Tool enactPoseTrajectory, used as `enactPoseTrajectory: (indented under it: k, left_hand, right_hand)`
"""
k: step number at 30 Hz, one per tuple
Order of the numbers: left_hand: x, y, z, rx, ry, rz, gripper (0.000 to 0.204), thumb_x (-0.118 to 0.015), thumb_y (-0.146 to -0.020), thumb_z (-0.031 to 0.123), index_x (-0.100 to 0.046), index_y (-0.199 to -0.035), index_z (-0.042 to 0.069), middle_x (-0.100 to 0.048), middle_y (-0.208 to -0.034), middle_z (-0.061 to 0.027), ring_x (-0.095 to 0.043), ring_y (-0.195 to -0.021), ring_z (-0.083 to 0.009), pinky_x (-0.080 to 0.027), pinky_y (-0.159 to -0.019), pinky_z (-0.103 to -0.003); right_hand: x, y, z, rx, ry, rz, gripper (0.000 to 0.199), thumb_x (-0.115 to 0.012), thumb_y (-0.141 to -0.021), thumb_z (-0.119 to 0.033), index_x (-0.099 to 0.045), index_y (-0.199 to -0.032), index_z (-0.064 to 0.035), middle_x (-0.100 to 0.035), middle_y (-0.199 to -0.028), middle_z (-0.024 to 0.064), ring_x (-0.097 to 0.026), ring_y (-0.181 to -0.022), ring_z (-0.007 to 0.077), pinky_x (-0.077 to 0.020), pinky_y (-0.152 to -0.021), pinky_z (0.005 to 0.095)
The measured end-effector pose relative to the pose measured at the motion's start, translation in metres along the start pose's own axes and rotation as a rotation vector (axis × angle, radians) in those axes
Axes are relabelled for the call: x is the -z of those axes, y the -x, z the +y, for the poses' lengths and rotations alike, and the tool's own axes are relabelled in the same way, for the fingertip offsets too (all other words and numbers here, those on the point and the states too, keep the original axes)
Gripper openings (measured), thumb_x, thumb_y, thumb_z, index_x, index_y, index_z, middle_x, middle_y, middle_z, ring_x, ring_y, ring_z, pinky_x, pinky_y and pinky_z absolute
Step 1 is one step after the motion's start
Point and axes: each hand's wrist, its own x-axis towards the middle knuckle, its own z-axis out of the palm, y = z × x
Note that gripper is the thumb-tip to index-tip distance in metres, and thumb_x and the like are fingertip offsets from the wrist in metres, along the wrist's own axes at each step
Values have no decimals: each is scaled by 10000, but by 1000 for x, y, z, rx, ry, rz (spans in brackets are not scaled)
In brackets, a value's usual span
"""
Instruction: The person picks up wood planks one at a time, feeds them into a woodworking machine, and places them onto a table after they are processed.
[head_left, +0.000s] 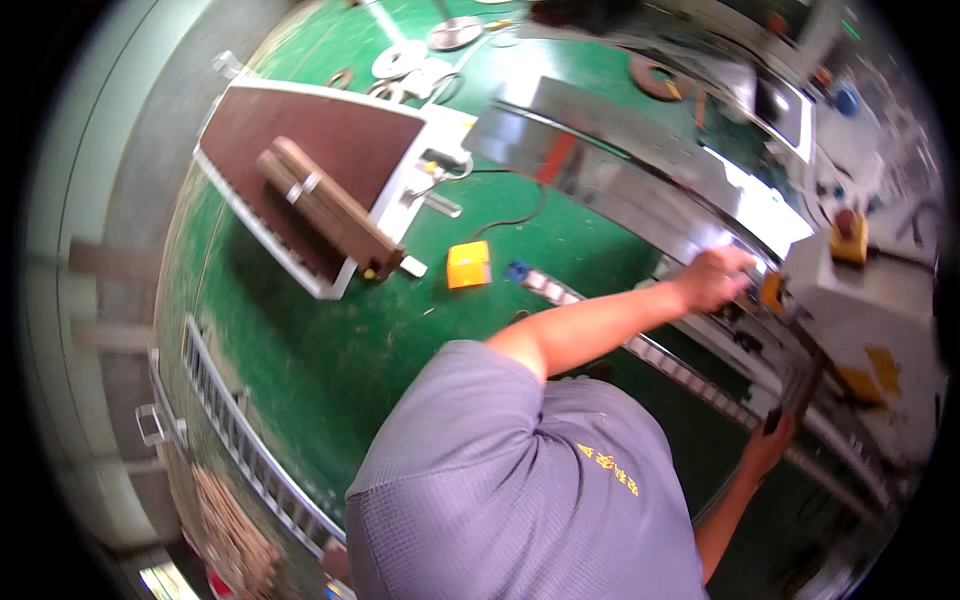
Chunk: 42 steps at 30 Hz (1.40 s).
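My left hand (712,281) reaches across to the machine's long metal bed (640,195). Its fingers are curled by a bright spot near a small yellow part (771,291); what they hold, if anything, is blurred. Lower down, my right hand (767,447) is closed around the dark end of a long, narrow object (797,392) beside the machine. Its exact kind is unclear. A pale machine housing (850,300) stands just beyond both hands, with a red knob on a yellow box (848,238) on top.
A yellow pedal-like box (468,265) sits on the green floor (400,340) with a cable behind. At left, a white-edged cart (330,100) carries brown boards (330,207). A roller track (680,370) runs below the bed; a ladder-like metal frame (250,430) lies lower left.
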Motion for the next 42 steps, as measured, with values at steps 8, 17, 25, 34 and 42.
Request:
enactPoseTrajectory:
  k: [8,17,25,34,42]
  left_hand:
    - [460,245,-87,1406,-1019,893,1031,-788,-792,495,-294,-1491,-79,-337,-1531,-304,-343,-1416,-440,-289,-1162,-534]
    - [505,426,-127,779,79,1739,258,-762,-866,181,-683,-1055,23,-720,-895,-48,-680,-756,-228,-529,-742,-342]
    - [413,494,-68,297,695,1776,173,-569,-1009,78,-523,-1166,19,-643,-1150,-123,-650,-1093,-265,-553,-997,-426]
    - [355,517,16,551,415,1790,222,-715,-861,7,-607,-1055,12,-662,-980,-61,-671,-870,-197,-585,-824,-323]
    - [454,343,282,275,-1489,1064,340,-805,-665,-7,-737,-994,46,-627,-819,-84,-611,-728,-252,-509,-654,-350]
  right_hand:
    - [-23,31,-201,234,-519,-264,518,-620,-809,55,-589,-1321,-14,-574,-1250,185,-573,-1181,364,-453,-1020,399]
    - [-46,22,-331,590,-601,-403,512,-663,-776,35,-619,-1281,-38,-606,-1177,174,-602,-1100,372,-475,-971,409]
    - [-44,21,-387,712,-641,-521,495,-671,-800,41,-625,-1284,-49,-619,-1198,163,-629,-1083,353,-498,-950,409]
    - [-61,24,-459,667,-682,-1017,532,-571,-1001,-165,-426,-1476,27,-619,-974,179,-575,-902,167,-475,-863,294]
    - [59,92,-609,1353,-1044,-1058,665,-480,-873,128,-419,-1498,-91,-515,-1387,226,-556,-1212,419,-464,-1028,399]
